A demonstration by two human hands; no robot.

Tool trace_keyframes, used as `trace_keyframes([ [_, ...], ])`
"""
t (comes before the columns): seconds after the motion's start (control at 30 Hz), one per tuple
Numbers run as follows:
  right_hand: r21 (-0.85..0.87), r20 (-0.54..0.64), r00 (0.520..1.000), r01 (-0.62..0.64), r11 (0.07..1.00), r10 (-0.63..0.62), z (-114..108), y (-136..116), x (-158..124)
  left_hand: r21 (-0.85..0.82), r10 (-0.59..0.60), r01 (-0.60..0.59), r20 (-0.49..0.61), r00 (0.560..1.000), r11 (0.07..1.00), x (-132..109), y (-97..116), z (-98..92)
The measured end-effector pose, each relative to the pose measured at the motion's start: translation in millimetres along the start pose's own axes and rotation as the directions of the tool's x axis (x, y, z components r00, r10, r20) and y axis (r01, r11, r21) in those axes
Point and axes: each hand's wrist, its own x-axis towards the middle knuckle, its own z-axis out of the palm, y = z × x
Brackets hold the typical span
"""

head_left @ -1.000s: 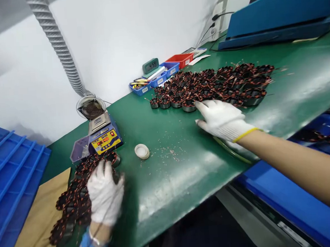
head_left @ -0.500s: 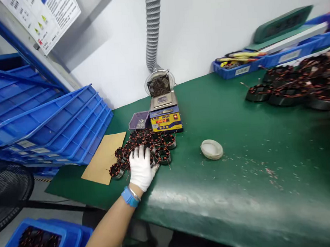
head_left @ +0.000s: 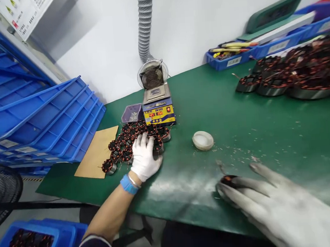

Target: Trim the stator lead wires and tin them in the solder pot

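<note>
In the head view, a cluster of copper-wound motor stators (head_left: 127,155) stands on the green table. My left hand (head_left: 145,160), white-gloved, rests over the cluster's near right side, fingers stretched forward and thumb apart. Its fingertips touch a stator (head_left: 158,145) there; what lies under the palm is hidden. At the lower right, my right hand (head_left: 275,202), also gloved and blurred by motion, is wrapped round one stator (head_left: 229,180). Most of that stator is covered by the fingers, with a wire end sticking up. The two hands are well apart.
Behind the cluster stand a yellow-fronted solder pot (head_left: 159,114) and a purple tray (head_left: 131,113). A round white dish (head_left: 202,140) sits mid-table among wire scraps. More stators (head_left: 275,86) are heaped at right, below blue bins (head_left: 231,61). Blue crates (head_left: 54,123) lean at left.
My right hand has come into view from the right with a stator in it. My left hand has slid right across the cluster. The whole view has shifted slightly.
</note>
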Motion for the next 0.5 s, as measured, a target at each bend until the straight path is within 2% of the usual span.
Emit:
trace_keyframes([
  [0.07, 0.022, 0.078, 0.995, 0.060, 0.998, -0.062, -5.6, -11.8, 2.5, -0.126, 0.013, -0.022, -0.072, 0.997, 0.992, -3.1, 6.1, -3.2],
  [0.1, 0.045, 0.107, 0.994, 0.033, 0.998, -0.038, -11.3, -15.2, 2.2, -0.227, 0.033, -0.050, -0.082, 0.996, 0.973, -6.4, 12.7, -6.5],
  [0.13, 0.071, 0.123, 0.992, -0.049, 0.996, 0.040, -18.1, -17.0, 0.5, -0.337, 0.049, -0.062, -0.047, 0.998, 0.939, -9.9, 21.8, -10.7],
  [0.17, 0.098, 0.137, 0.979, -0.166, 0.981, 0.151, -24.9, -17.9, -2.6, -0.438, 0.069, -0.041, 0.046, 0.997, 0.898, -12.5, 33.0, -15.5],
  [0.2, 0.111, 0.158, 0.945, -0.306, 0.946, 0.287, -31.1, -18.3, -6.9, -0.506, 0.078, 0.018, 0.169, 0.983, 0.862, -13.4, 45.7, -20.4],
  [0.27, 0.087, 0.196, 0.813, -0.572, 0.816, 0.548, -39.3, -20.9, -17.0, -0.514, 0.074, 0.168, 0.417, 0.906, 0.841, -9.5, 73.1, -29.0],
  [0.3, 0.069, 0.221, 0.745, -0.656, 0.751, 0.630, -40.8, -24.0, -22.1, -0.482, 0.072, 0.211, 0.504, 0.861, 0.850, -4.8, 86.2, -31.9],
  [0.33, 0.065, 0.250, 0.701, -0.700, 0.711, 0.668, -40.7, -28.6, -26.8, -0.452, 0.075, 0.230, 0.563, 0.823, 0.862, 1.1, 97.9, -33.6],
  [0.37, 0.078, 0.282, 0.680, -0.719, 0.691, 0.677, -39.4, -34.3, -30.8, -0.428, 0.090, 0.228, 0.605, 0.791, 0.875, 7.7, 107.3, -33.9],
  [0.43, 0.159, 0.358, 0.685, -0.714, 0.682, 0.634, -35.7, -46.9, -37.1, -0.406, 0.145, 0.177, 0.647, 0.748, 0.897, 21.5, 117.5, -31.5],
  [0.5, 0.292, 0.439, 0.687, -0.719, 0.631, 0.580, -34.1, -56.1, -40.5, -0.417, 0.241, 0.080, 0.659, 0.713, 0.905, 34.7, 116.0, -27.7],
])
